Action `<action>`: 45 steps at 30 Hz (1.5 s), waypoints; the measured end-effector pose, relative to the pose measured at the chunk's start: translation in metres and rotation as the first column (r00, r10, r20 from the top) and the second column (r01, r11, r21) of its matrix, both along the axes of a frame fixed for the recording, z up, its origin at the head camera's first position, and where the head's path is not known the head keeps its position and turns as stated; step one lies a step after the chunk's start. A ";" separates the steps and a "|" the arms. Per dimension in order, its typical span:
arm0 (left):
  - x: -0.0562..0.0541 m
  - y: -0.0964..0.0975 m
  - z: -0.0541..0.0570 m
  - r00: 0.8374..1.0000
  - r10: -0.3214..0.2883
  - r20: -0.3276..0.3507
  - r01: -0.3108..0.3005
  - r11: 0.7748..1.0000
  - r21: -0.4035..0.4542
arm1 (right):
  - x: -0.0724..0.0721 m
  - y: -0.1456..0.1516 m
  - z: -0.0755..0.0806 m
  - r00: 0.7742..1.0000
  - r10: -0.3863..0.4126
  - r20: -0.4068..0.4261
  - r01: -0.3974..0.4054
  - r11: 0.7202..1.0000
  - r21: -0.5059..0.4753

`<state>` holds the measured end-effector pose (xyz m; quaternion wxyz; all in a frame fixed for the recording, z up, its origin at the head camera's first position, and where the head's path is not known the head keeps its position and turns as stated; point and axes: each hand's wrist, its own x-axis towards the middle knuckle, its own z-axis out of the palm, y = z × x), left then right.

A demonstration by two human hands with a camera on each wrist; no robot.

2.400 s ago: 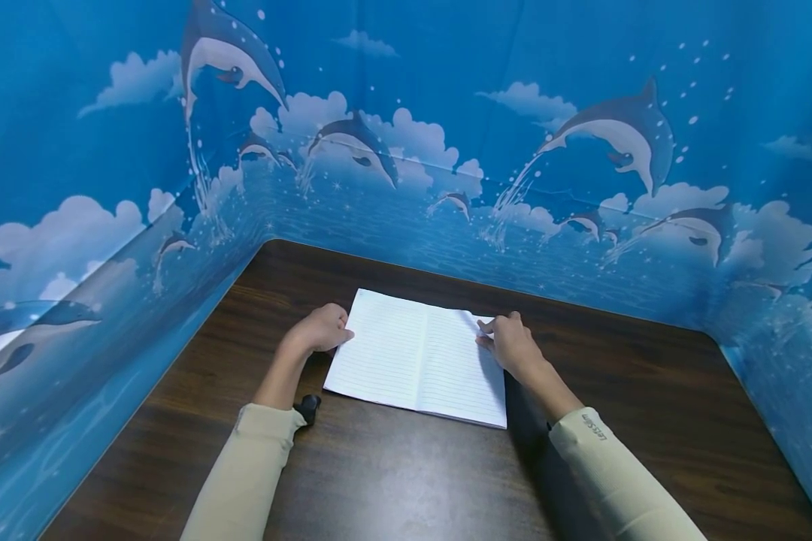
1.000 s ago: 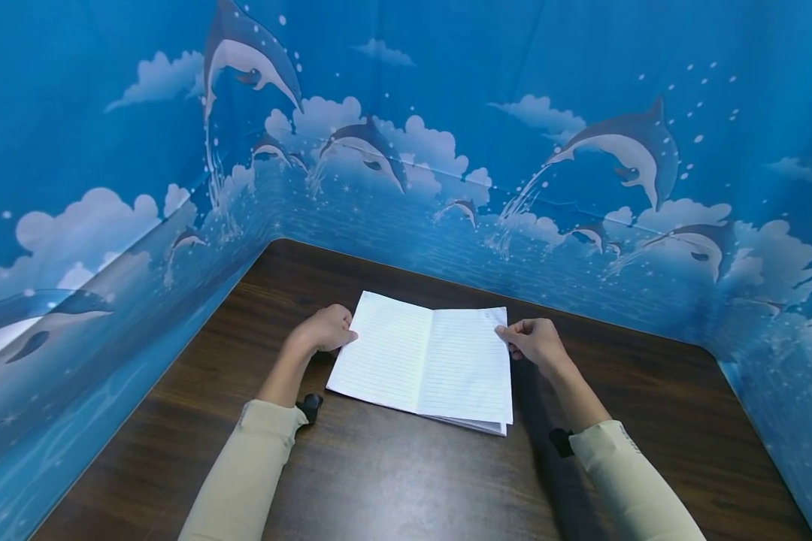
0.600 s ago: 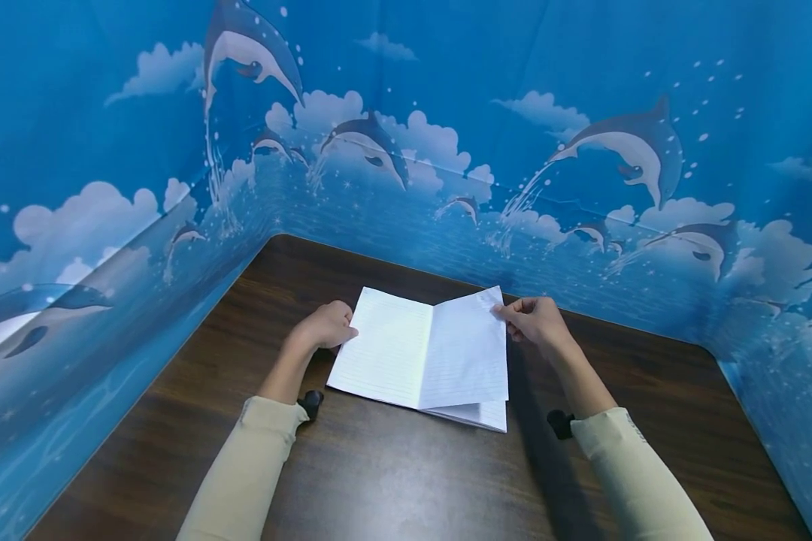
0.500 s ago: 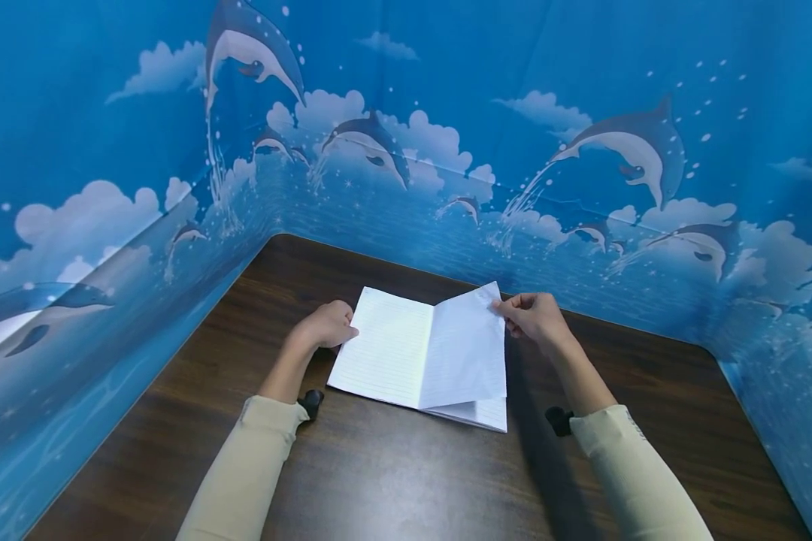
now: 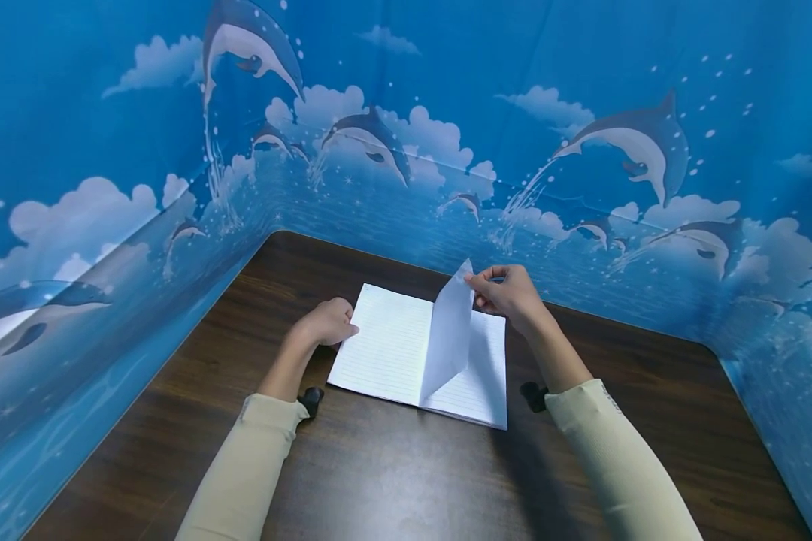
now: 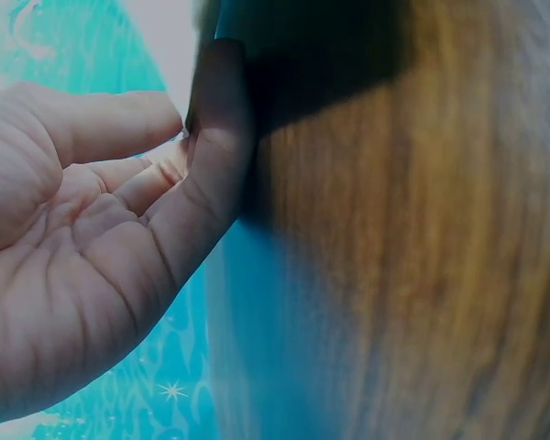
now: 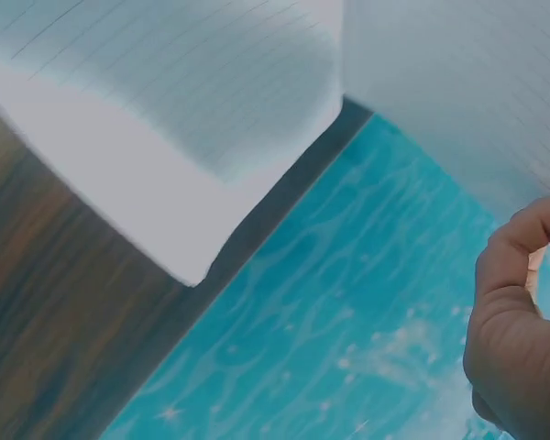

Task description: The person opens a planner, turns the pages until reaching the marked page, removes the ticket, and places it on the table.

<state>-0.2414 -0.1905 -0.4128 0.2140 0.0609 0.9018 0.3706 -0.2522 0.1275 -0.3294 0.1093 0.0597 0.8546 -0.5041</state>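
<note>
A notebook (image 5: 386,346) with white lined pages lies spread on the dark wooden table. My left hand (image 5: 326,323) grips its left edge; in the left wrist view the thumb is on top of the pages and the fingers (image 6: 215,147) curl beneath. With thumb and forefinger, my right hand (image 5: 509,293) pinches the upper outer corner of one page (image 5: 449,334). That page stands up from the spine, bent, over the right half of the notebook. In the right wrist view the raised page (image 7: 449,82) is beside the flat right-hand pages (image 7: 165,183).
The wooden table (image 5: 379,481) has rounded far corners. A blue curtain (image 5: 406,225) printed with dolphins and clouds encloses its far side, left and right. Each wrist wears a small black device, one of them at the left cuff (image 5: 310,403).
My right hand has pinched a right-hand page, lifted it and carried it leftward and up toward the spine, uncovering the page beneath. My left hand has kept its grip on the left edge.
</note>
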 end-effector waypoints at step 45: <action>-0.004 -0.002 0.000 0.998 -0.064 0.010 0.063 0.995 0.074 | -0.033 -0.174 -0.095 0.992 0.123 0.020 -0.124 0.988 0.091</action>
